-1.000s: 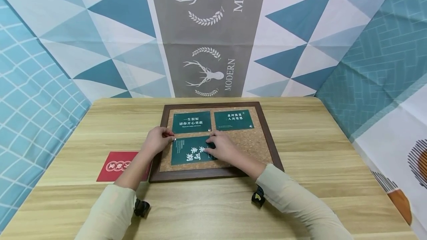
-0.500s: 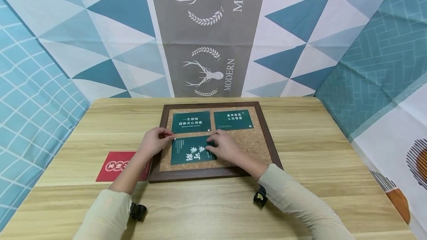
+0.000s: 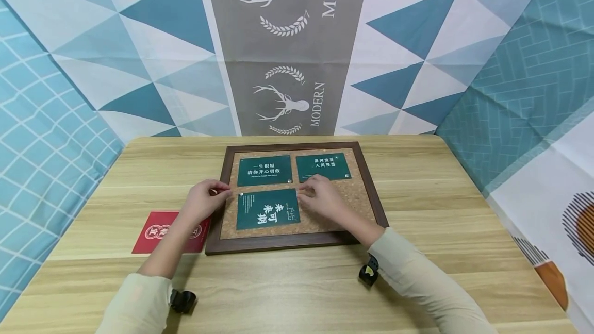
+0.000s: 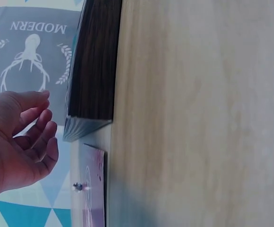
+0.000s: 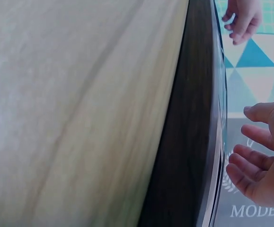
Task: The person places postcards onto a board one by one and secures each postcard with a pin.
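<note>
A brown-framed cork board lies on the table. Its lower left part bears a green card with white characters, turned sideways, and a small pin shows at that card's upper left corner. My left hand hovers by the board's left frame, fingers loosely curled, with nothing visible in them in the left wrist view. At the card's right edge is my right hand; its relaxed, spread fingers hold nothing. Whether they touch the card I cannot tell.
Two more green cards, one upper left and one upper right, are on the board. Left of the frame lies a red card, partly under my left forearm; a pin stands on it. A patterned cloth hangs behind the table.
My left hand has drawn back leftward from the card's pinned corner. My right hand has moved off the card's face to its right edge, uncovering more print. The card stays in place.
</note>
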Demonstrator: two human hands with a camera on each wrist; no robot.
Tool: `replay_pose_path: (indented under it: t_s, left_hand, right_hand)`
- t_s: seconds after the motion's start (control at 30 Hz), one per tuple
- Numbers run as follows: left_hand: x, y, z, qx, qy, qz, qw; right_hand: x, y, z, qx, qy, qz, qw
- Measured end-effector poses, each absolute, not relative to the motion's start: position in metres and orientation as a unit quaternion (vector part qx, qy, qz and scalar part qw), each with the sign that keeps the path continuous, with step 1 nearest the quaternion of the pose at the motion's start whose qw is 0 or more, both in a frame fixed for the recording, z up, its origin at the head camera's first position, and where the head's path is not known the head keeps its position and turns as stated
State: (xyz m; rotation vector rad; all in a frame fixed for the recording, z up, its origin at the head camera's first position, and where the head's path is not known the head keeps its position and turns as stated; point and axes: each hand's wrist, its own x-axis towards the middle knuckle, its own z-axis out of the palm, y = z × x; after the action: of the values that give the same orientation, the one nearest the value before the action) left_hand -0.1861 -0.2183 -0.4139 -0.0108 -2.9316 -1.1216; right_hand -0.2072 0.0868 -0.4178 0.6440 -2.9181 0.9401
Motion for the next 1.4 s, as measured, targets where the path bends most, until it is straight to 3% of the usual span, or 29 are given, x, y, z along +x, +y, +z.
replay_pose_path:
  t_s: [0.3,0.77,1.1,1.4]
  left_hand:
    - [-0.179,-0.236,-0.412,0.01,-0.93,-0.366,0.005]
    - [-0.165,-0.27,-0.404,0.038,-0.938,-0.343,0.042]
    - [-0.152,-0.288,-0.403,0.06,-0.942,-0.327,0.042]
    - [-0.142,-0.298,-0.407,0.07,-0.944,-0.319,0.044]
  right_hand:
    - [-0.212,0.102,-0.414,0.173,-0.939,0.295,0.037]
    - [-0.219,0.142,-0.407,0.139,-0.937,0.321,0.018]
    - [-0.22,0.164,-0.412,0.132,-0.939,0.31,0.064]
    - [-0.22,0.178,-0.413,0.106,-0.944,0.306,0.06]
